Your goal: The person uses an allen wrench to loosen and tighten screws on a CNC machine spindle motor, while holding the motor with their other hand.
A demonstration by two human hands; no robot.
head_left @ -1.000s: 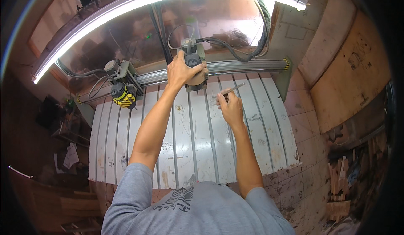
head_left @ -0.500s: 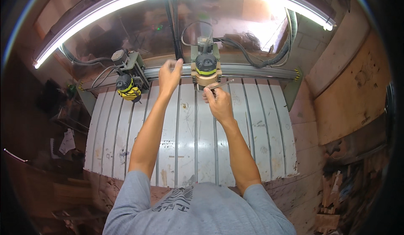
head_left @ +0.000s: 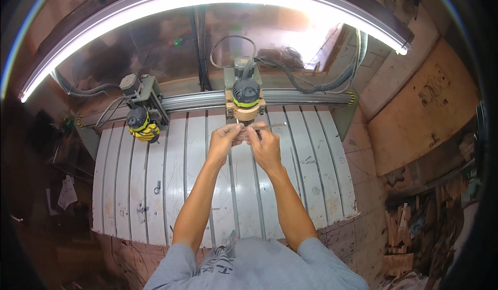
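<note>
At far left, in the darker area, papers (head_left: 67,192), well apart from the left edge of the white tabletop (head_left: 119,170). Next, above the back left part, the left motor (head_left: 137,116) with yellow wrapping (head_left: 145,132), beside the metal rail (head_left: 192,102). Between this motor and the left forearm (head_left: 199,199), a broad stretch of slotted surface, with good room sideways. In the middle, the right motor (head_left: 246,90) with its wooden holder (head_left: 244,114), just behind the fingertips, with only little room there. Further right, again a broad stretch until the right edge, with the green end plate (head_left: 342,114) at the back. Past this edge, tiled floor (head_left: 365,194), wood scraps (head_left: 399,227) and a leaning wooden board (head_left: 425,108).

Concerning the pose: left hand (head_left: 223,142) in front of the right motor, forearm slanting to the right, thumb and fingers drawn together. Cannot tell about any small thing pinched there; fingertips partly hidden. Just beside, right hand (head_left: 267,147), forearm slanting to the left, fingers bent and closed around a thin metal tool (head_left: 278,125). Tool in front of the wooden holder, roughly crosswise, free end blurred and pointing right.
</note>
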